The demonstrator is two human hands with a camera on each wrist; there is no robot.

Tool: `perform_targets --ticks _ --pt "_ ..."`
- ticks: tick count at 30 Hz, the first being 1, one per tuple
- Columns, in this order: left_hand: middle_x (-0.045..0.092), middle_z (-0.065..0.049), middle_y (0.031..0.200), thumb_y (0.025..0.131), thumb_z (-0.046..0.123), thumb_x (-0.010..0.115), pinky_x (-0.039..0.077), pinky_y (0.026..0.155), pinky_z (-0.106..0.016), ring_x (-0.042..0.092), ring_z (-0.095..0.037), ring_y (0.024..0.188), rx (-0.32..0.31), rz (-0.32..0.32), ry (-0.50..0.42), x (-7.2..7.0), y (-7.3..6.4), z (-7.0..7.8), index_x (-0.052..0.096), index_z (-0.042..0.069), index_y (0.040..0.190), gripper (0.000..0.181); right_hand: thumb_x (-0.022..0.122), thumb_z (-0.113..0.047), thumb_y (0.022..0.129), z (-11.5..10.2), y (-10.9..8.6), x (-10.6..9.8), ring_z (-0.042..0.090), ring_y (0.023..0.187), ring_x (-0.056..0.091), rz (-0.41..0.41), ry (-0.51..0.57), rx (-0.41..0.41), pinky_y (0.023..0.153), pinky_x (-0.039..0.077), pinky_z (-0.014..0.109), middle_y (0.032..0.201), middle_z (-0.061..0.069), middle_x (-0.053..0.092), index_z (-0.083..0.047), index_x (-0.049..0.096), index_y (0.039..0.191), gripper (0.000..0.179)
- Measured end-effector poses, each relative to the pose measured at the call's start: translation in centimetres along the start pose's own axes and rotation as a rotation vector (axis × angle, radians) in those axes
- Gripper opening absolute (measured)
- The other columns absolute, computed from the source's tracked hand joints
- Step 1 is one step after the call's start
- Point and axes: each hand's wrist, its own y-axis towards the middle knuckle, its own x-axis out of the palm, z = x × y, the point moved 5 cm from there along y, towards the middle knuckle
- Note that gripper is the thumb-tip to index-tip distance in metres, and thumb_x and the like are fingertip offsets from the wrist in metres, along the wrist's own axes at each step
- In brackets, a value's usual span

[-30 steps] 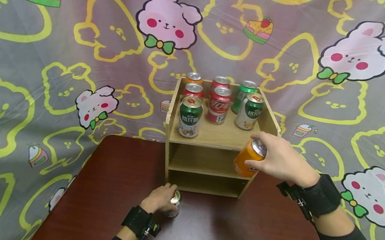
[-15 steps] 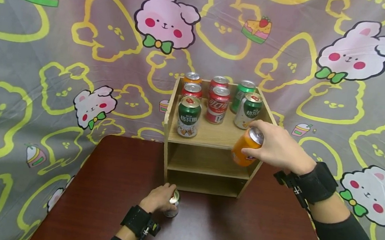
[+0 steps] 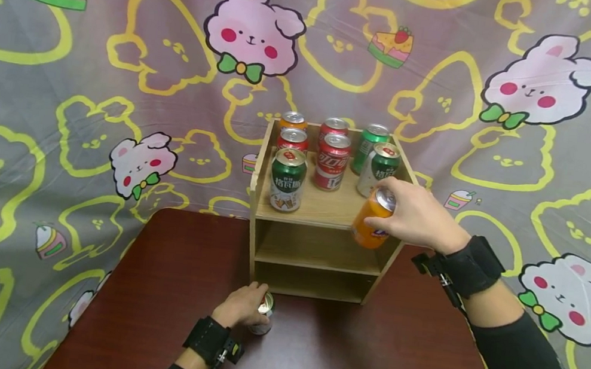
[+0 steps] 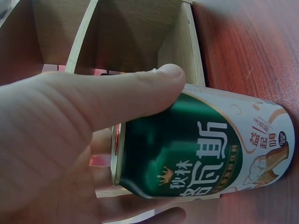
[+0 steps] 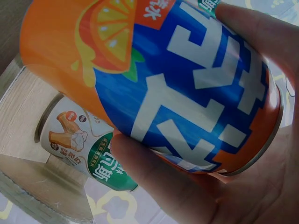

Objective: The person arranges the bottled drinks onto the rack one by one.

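Note:
My right hand [image 3: 416, 215] grips an orange soda can [image 3: 371, 219] near its top, in front of the right side of the shelf's upper level; the can is tilted. In the right wrist view the orange can [image 5: 154, 84] fills the frame, with a green-and-white can [image 5: 84, 144] standing behind it. Low on the left, my left hand [image 3: 242, 305] holds another green-and-white can [image 3: 263, 316] on the table before the shelf. The left wrist view shows the thumb lying across that can's green upper part [image 4: 177, 144], the other fingers on its far side.
A wooden shelf [image 3: 318, 224] stands on the dark red table [image 3: 185, 257]. Its top level bears several cans, among them a red can [image 3: 332, 163] and a green-and-white can [image 3: 287, 180] at the front left. A patterned curtain [image 3: 338, 87] hangs behind.
My right hand has carried the orange can upward and a little left, toward the shelf's top level. The left hand and its can have stayed in place.

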Motion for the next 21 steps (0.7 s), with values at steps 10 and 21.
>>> perform_targets --ticks 10,21 --pt "0.052 -0.024 0.121 0.074 0.030 0.081 0.044 0.087 -0.049 0.054 -0.039 0.107 0.005 -0.005 -0.008 0.2 0.1 -0.3 0.049 -0.001 0.130 0.071 0.079 -0.039 0.073 -0.1 1.3 0.1 0.019 0.077 0.057 -0.015 -0.029 -0.002 0.067 0.048 0.038 0.093 0.005 0.060 -0.005 0.057 0.116 0.059" --pt "0.052 -0.023 0.120 0.073 0.031 0.081 0.044 0.087 -0.049 0.054 -0.039 0.106 0.006 -0.002 -0.008 0.2 0.2 -0.2 0.048 -0.001 0.131 0.074 0.076 -0.043 0.075 -0.1 2.7 0.4 0.022 0.082 0.058 -0.010 -0.061 0.027 0.066 0.048 0.041 0.098 0.008 0.061 -0.009 0.056 0.124 0.063"
